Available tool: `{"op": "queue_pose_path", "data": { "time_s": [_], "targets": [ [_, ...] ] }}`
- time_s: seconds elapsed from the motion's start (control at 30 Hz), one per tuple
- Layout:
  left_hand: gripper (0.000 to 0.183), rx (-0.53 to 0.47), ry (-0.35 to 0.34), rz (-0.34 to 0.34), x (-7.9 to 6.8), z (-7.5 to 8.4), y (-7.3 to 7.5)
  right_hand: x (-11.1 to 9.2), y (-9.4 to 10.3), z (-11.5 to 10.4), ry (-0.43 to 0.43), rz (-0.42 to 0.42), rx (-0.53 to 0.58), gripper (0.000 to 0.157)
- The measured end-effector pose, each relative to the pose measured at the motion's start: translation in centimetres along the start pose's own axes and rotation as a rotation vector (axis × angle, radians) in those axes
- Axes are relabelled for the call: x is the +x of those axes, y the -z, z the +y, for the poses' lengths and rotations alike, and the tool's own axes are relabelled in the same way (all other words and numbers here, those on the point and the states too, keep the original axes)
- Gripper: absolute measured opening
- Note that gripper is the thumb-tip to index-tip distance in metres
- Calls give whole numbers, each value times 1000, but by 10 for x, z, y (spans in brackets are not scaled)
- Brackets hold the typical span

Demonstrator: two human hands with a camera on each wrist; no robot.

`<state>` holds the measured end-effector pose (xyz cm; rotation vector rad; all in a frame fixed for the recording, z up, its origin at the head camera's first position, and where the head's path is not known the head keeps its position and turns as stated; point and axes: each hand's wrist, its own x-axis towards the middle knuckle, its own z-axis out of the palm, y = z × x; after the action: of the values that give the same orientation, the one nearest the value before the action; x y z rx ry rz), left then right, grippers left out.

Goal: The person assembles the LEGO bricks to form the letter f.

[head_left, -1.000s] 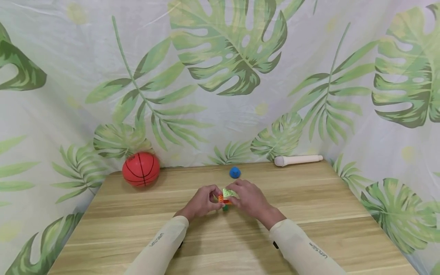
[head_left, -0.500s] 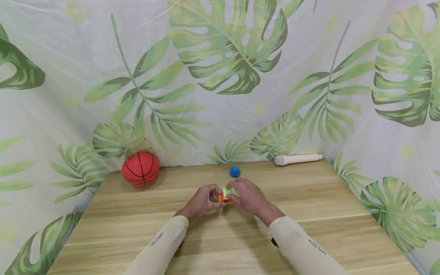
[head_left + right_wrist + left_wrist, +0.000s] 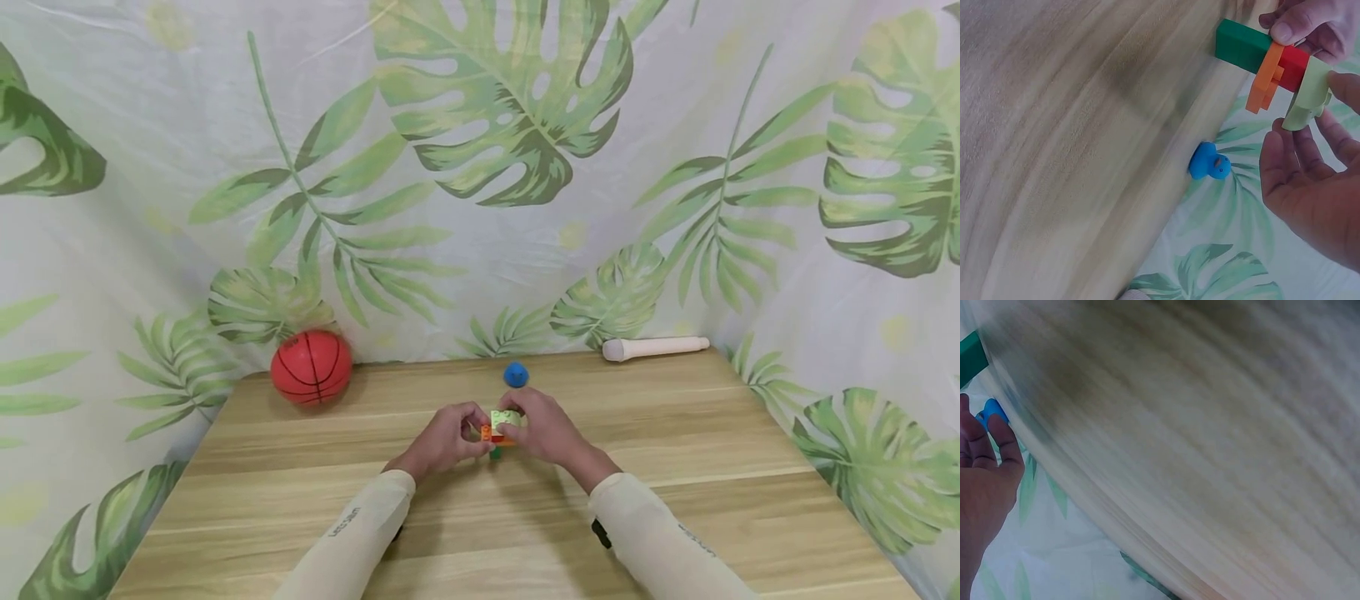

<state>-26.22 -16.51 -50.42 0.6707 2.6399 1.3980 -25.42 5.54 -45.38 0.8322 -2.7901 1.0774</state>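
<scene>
Above the middle of the table, both hands hold one stack of toy building bricks. My left hand (image 3: 447,437) pinches the orange brick (image 3: 1266,78), its thumb on the edge beside the red brick (image 3: 1295,65). A green brick (image 3: 1241,47) forms the stack's lower end. At the top sits a light green brick (image 3: 1310,94) with a curved side, gripped between the thumb and fingers of my right hand (image 3: 546,429). In the left wrist view only part of the green brick (image 3: 971,357) shows, beside a hand.
Beyond the hands a small blue toy duck (image 3: 1209,161) stands near the back edge of the wooden table (image 3: 660,517). A red basketball (image 3: 311,367) rests at the back left, a white microphone (image 3: 656,347) at the back right. Behind hangs a leaf-patterned cloth (image 3: 480,250).
The right fingers have shifted slightly on the light green brick, and more of its studded top shows. The left hand keeps its pinch; the whole head view has moved a little.
</scene>
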Motion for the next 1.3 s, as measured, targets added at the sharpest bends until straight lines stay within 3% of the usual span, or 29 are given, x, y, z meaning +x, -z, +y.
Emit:
{"op": "queue_pose_path", "data": {
  "time_s": [0.33, 0.8, 1.03, 1.3],
  "targets": [
    [23, 4, 8, 5, 0, 2, -1, -6, 0, 2, 12, 18, 109, 19],
    [23, 8, 26, 2, 0, 2, -1, -8, -5, 10, -24, 8, 154, 27],
    [23, 18, 54, 13, -1, 5, -2, -13, -8, 18, -149, 5, 191, 39],
    [24, 18, 74, 23, -1, 10, -6, -17, -9, 24, -242, 48, 243, 33]
  ]
}}
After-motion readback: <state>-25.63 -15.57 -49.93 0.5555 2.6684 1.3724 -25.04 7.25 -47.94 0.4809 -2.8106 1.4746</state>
